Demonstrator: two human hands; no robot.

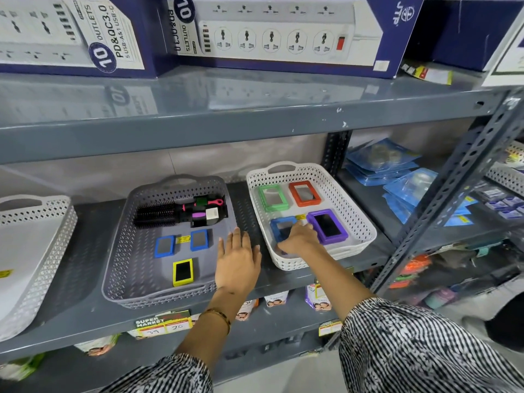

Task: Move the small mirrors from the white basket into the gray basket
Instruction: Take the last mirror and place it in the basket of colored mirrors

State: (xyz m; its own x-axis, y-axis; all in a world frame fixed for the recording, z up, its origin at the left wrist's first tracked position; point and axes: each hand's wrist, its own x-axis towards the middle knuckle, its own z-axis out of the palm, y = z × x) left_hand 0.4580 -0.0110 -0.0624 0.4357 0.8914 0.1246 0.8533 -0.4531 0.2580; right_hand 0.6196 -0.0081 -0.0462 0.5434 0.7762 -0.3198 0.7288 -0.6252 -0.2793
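Observation:
The white basket (360, 211) stands on the grey shelf right of the gray basket (124, 251). In the white one lie a green-framed mirror (272, 197), an orange one (304, 193), a purple one (327, 226) and a blue one (280, 226). My right hand (297, 238) reaches into its front left corner, fingers closed around the blue mirror's lower edge. My left hand (238, 258) hovers flat and open over the gray basket's right rim, holding nothing. In the gray basket lie two blue mirrors (165, 245) (200, 239) and a yellow one (183, 272).
A black hairbrush set (181, 212) fills the back of the gray basket. Another white basket (37, 251) sits at the far left. Power-strip boxes (278, 32) stand on the shelf above. Blue blister packs (397, 177) lie to the right, behind a slotted metal upright (453, 188).

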